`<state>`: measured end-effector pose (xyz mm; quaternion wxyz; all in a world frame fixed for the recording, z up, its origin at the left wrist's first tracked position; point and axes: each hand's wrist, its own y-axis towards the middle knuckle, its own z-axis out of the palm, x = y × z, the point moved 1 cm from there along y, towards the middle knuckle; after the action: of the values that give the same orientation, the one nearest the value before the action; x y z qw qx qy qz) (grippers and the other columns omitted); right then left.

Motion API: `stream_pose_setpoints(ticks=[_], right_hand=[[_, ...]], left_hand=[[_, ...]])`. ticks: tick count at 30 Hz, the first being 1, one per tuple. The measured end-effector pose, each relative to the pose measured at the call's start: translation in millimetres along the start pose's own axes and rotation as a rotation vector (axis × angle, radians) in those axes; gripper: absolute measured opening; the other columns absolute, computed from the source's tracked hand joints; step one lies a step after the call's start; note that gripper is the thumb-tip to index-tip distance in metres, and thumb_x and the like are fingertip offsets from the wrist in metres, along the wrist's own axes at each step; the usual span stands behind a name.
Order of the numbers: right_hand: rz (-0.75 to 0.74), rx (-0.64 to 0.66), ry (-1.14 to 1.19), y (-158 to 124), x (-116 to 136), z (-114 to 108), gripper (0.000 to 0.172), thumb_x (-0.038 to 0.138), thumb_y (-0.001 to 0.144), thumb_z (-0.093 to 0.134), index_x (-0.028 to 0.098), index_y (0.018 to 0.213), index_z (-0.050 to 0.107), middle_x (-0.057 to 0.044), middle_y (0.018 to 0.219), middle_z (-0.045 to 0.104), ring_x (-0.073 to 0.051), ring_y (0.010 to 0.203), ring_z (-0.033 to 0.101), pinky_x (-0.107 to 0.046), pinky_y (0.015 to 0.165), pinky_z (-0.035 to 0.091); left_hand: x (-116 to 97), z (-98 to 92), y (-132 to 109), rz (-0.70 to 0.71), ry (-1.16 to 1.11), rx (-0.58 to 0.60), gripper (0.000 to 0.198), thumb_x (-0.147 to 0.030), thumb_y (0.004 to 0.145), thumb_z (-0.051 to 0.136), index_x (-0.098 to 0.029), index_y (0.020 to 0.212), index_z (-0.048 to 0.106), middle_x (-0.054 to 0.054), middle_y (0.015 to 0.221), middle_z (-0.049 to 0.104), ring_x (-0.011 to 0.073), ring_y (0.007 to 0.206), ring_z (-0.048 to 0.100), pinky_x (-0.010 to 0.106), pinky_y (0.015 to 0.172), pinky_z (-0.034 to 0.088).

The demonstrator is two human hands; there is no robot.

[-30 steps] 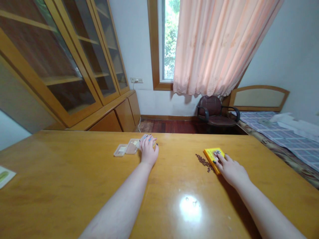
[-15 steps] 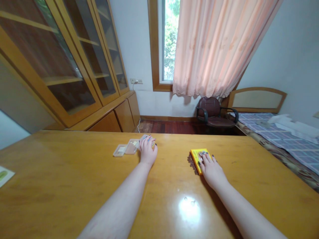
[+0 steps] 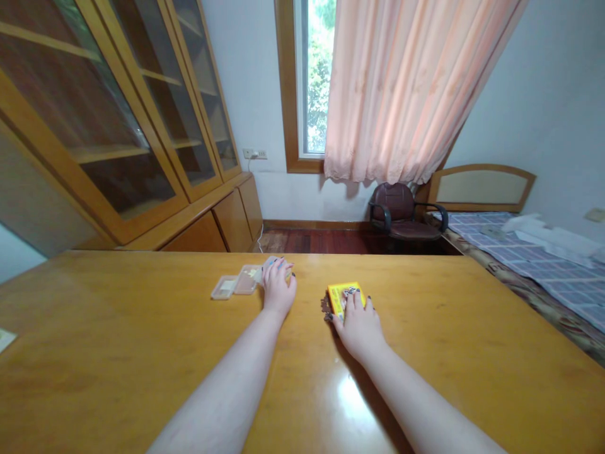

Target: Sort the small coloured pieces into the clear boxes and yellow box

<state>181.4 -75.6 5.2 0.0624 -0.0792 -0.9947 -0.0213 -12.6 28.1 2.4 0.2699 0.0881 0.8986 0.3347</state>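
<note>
My right hand (image 3: 358,322) lies flat on a small yellow box (image 3: 339,294) on the wooden table (image 3: 142,353), fingers spread over its top. A few dark crumbs or beads (image 3: 326,307) peek out at the box's left edge. My left hand (image 3: 278,288) rests palm down farther left, its fingers curled over a small clear plastic case (image 3: 271,263). Two more clear plastic cases (image 3: 234,284) lie side by side just left of that hand.
A slip of paper (image 3: 4,338) lies at the table's left edge. Beyond the table stand glass-door cabinets (image 3: 118,126), a dark armchair (image 3: 401,211) under a pink curtain (image 3: 401,88), and a bed (image 3: 534,252) at the right.
My right hand has slid the yellow box leftward across the table, pushing the dark bits along until they are mostly hidden. The left hand has stayed on its case.
</note>
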Motion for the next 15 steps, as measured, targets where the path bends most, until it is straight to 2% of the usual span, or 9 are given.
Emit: stream_pose_setpoints(ticks=[4, 9, 12, 15], right_hand=[[-0.051, 0.041, 0.083, -1, 8, -2, 0.072, 0.052, 0.079, 0.041, 0.013, 0.137, 0.029, -0.012, 0.144, 0.026, -0.035, 0.128, 0.022, -0.046, 0.101, 0.022], [-0.072, 0.086, 0.112, 6, -5, -5, 0.070, 0.052, 0.074, 0.048, 0.023, 0.135, 0.032, -0.009, 0.144, 0.026, -0.033, 0.131, 0.020, -0.051, 0.105, 0.007], [0.002, 0.073, 0.061, 15, -18, -5, 0.063, 0.049, 0.079, 0.043, 0.027, 0.136, 0.030, -0.010, 0.145, 0.025, -0.034, 0.130, 0.021, -0.055, 0.103, 0.008], [0.027, 0.091, 0.000, 23, -29, -4, 0.062, 0.048, 0.084, 0.035, 0.025, 0.140, 0.022, -0.010, 0.147, 0.019, -0.034, 0.132, 0.017, -0.052, 0.102, 0.014]], left_hand=[[-4, -2.7, 0, 0.024, 0.004, -0.004, 0.026, -0.020, 0.076, 0.049, -0.020, 0.100, 0.059, 0.009, 0.120, 0.053, 0.0258, 0.118, 0.041, 0.048, 0.106, 0.022], [-9, -6.6, 0, 0.061, -0.017, 0.000, 0.026, -0.018, 0.076, 0.047, -0.019, 0.099, 0.058, 0.008, 0.119, 0.054, 0.0248, 0.117, 0.043, 0.048, 0.107, 0.021], [-9, -6.7, 1, 0.061, -0.032, 0.002, 0.025, -0.017, 0.076, 0.047, -0.020, 0.098, 0.058, 0.008, 0.118, 0.054, 0.0244, 0.117, 0.043, 0.047, 0.107, 0.021], [-7, -7.0, 1, 0.051, -0.052, 0.006, 0.025, -0.017, 0.076, 0.047, -0.020, 0.099, 0.058, 0.008, 0.120, 0.053, 0.0241, 0.118, 0.042, 0.047, 0.107, 0.021]])
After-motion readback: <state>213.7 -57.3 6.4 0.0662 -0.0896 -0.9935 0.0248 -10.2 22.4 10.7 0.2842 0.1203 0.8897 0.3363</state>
